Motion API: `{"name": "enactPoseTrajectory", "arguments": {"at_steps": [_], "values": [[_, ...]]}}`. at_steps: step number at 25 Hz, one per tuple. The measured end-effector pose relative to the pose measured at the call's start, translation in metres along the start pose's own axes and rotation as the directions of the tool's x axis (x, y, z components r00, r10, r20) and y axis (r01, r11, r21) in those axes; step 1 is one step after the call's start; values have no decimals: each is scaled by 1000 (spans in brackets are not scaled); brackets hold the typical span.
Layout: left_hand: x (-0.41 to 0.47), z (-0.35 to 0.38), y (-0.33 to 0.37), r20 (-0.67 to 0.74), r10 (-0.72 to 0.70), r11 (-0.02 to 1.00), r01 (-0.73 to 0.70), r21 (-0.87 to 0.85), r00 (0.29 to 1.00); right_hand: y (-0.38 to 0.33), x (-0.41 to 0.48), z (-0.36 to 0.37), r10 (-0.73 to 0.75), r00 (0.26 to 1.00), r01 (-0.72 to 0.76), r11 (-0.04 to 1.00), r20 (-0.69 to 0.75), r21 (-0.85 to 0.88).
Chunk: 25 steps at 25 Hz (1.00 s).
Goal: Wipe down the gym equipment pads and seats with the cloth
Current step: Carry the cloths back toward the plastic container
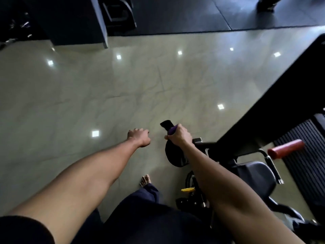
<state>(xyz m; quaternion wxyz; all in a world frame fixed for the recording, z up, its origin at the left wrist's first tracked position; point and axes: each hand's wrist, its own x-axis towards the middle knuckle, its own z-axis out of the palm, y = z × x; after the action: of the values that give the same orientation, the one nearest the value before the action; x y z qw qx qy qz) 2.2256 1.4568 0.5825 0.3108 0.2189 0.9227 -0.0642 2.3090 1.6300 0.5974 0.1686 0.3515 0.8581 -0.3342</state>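
Beyond the knuckles of the right hand [179,136] a purple cloth [171,131] bulged from the fist, with the fingers curled tightly round it. A black piece [166,125] stuck out past the cloth on the far side of the fingertips, too blurred to identify. Directly beneath those fingers sat a round black roller pad [174,156], with the wrist crossing over its upper edge; whether the cloth touched the pad was hidden by the hand. To the outer side of the right fingers, well apart from them, a black padded seat [253,175] rested low on the machine. A red handle grip [285,148] jutted out above the seat, and a dark slanted frame beam [263,103] rose away past it. Nearer the body than the fingers, below the roller pad, a yellow lever [187,189] showed among dark fittings. The left hand [139,138] reached forward just beside the right, apart from it and over glossy tiled floor [88,94]. Its fingers were curled under and away from the camera, so whether they held anything could not be told. Back toward the body from both sets of fingers, a bare foot [145,180] stood on the tiles, coming out of dark trousers [140,205]. Far ahead of the fingers lay a black rubber mat [184,13].
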Motion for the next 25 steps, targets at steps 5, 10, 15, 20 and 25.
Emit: {"name": "enactPoseTrajectory", "arguments": {"at_steps": [5, 10, 15, 20, 25], "values": [[20, -26, -68, -11, -130, 985, 128, -115, 991, -81, 36, 16, -180, 983, 185, 959, 45, -213], [30, -46, -133, -18, -233, 948, 223, -229, 972, -156, 66, 29, -336, 936, 352, 889, 103, -293], [38, -62, -191, -29, -341, 884, 310, -349, 940, -233, 99, 51, -495, 844, 535, 770, 204, -348], [57, -84, -251, 2, -504, 768, 449, -457, 864, -319, 146, 69, -623, 708, 704, 588, 332, -399], [92, -120, -305, 67, -699, 534, 583, -612, 712, -432, 209, 83, -710, 531, 839, 366, 462, -402]]}}
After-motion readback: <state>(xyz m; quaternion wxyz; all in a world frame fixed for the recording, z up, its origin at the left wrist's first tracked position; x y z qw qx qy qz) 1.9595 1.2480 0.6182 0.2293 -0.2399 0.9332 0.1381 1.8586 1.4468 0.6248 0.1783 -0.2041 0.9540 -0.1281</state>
